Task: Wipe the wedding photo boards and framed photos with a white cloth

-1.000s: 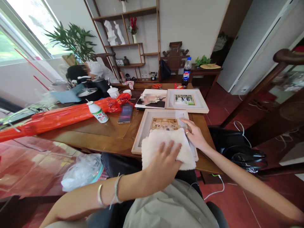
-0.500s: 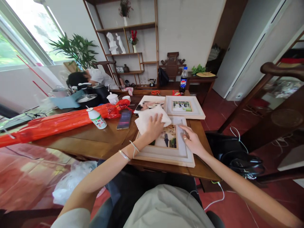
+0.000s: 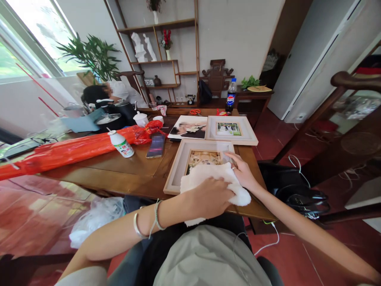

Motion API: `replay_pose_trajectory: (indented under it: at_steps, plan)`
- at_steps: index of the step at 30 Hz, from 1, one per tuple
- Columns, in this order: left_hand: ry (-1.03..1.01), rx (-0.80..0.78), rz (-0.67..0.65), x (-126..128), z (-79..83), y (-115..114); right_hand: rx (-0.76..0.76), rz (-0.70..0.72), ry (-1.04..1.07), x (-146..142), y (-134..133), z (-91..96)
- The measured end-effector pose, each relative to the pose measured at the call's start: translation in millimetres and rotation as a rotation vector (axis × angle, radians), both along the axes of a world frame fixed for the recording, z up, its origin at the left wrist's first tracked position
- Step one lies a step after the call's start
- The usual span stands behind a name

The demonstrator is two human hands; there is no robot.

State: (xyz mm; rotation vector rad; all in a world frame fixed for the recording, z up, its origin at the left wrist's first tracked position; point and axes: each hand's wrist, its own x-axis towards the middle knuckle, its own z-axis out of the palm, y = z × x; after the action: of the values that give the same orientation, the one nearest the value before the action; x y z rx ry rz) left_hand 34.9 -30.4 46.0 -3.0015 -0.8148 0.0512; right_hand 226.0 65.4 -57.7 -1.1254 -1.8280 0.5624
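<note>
A light wooden picture frame (image 3: 178, 167) lies flat at the near edge of the wooden table (image 3: 131, 169). Over its near part is spread a white fluffy cloth (image 3: 205, 174). My left hand (image 3: 210, 196) rests palm down on that cloth, fingers curled over it, pressing it onto the frame. My right hand (image 3: 244, 174) lies on the frame's right edge beside the cloth, fingers stretched out along the rim. Only the top of the framed photo (image 3: 204, 157) shows above the cloth.
A second framed photo (image 3: 230, 129) and a loose print (image 3: 189, 129) lie farther back. A phone (image 3: 156, 145), a small white bottle (image 3: 121, 143) and a long red plastic bundle (image 3: 68, 153) are at left. A person sits at the far left. A black bag (image 3: 294, 186) sits right.
My left hand has dragged the cloth from the frame's far left corner back over its near part. My right hand has stayed on the right edge.
</note>
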Motion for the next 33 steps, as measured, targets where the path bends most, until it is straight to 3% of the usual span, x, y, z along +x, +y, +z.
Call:
replay_pose_trajectory:
  at_steps: [6, 11, 14, 18, 23, 27, 33]
  plan:
    - [0.113, 0.084, 0.202, 8, -17.5, 23, 0.025, 0.003, -0.015, 0, 2, -1.4]
    - [0.09, 0.143, 0.316, 3, -25.7, 65, 0.058, 0.02, -0.023, 0, 1, -1.5]
    - [0.042, 0.194, 0.31, 1, -22.5, 98, 0.078, 0.004, -0.033, -1, 1, -1.4]
    - [-0.051, 0.232, 0.194, 9, -22.3, 133, 0.071, -0.004, -0.058, -1, 0, 1.3]
    - [-0.015, 0.194, 0.138, 15, -28.3, 142, 0.071, 0.012, -0.071, -1, -1, 3.9]
    - [0.041, 0.201, 0.19, -13, -23.3, 133, 0.038, -0.002, -0.066, 0, 0, 0.9]
    - [0.14, 0.218, 0.363, -90, -11.8, 133, 0.011, -0.006, -0.039, 0, 0, -1.0]
